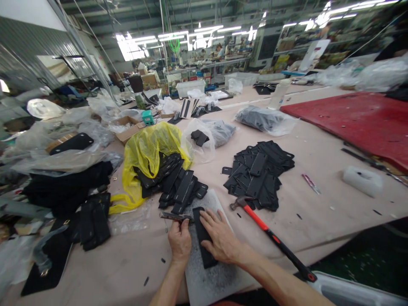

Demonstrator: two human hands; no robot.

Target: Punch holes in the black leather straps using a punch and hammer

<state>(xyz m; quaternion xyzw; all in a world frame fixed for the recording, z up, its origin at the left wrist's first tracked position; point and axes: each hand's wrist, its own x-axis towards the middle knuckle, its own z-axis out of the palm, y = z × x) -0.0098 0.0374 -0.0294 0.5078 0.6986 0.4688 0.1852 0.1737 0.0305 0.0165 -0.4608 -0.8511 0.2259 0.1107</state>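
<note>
the left hand [180, 243] clamps a tool [174, 216]; the right hand [220, 236] lies flat on a strip [208, 259]. whether the right pile [259, 174] is finished, one cannot tell.

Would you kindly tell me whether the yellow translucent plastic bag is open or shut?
Open: the yellow bag gapes, flat black pieces spilling from its mouth.
</note>
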